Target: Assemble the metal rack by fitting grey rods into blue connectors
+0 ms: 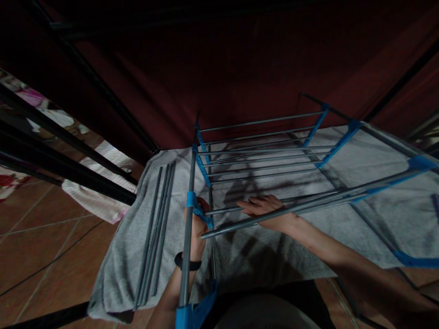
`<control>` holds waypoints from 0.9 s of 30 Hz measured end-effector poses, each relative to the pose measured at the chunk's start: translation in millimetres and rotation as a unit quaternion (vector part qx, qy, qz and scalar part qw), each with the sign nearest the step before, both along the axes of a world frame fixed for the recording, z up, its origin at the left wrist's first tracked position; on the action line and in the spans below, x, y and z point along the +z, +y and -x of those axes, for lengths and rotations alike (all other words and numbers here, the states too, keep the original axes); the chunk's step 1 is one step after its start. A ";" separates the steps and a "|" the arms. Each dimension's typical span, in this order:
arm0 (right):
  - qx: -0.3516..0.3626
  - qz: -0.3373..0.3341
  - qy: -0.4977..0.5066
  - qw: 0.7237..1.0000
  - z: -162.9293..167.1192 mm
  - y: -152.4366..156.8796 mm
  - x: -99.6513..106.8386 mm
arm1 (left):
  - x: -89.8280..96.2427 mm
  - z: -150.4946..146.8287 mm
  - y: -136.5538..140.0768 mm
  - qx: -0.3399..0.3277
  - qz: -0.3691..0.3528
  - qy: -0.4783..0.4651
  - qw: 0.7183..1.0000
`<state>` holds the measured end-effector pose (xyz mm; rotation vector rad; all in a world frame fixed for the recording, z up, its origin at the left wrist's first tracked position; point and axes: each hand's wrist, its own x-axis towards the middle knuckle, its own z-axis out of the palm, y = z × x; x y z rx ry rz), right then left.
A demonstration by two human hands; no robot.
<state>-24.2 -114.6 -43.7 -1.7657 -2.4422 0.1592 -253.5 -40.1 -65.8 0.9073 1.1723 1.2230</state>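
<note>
Grey-metal rack with blue plastic joints (264, 151): my left hand (197, 224) clenched one joint, my right hand (264, 208) grasped one rod; four loose grey rods (156, 233) lay beside.

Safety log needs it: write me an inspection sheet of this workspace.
Surface: grey towel spread over a tiled floor.
Job's things: metal rack frame with blue joints; loose rod at its near side.
Clutter: spare rods lying on the towel, left.
Grippers: left hand fingers wrapped round the frame's post at a blue joint; right hand lies on the loose rod.
Cables: nothing seen.
Surroundings: dark red curtain; patterned cloth at left.
</note>
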 end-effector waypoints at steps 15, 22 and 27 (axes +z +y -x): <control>-0.006 -0.010 -0.004 1.000 -0.3 -0.6 -6.4 | 10.0 -7.8 -5.0 0.085 -0.027 -0.018 0.996; -0.014 -0.043 -0.005 0.999 0.2 -1.5 -9.9 | 4.2 -6.9 -4.2 0.083 -0.007 -0.045 0.995; 0.000 -0.030 0.011 0.999 0.4 -1.4 -7.5 | -6.9 1.7 -2.4 0.012 0.016 -0.006 1.000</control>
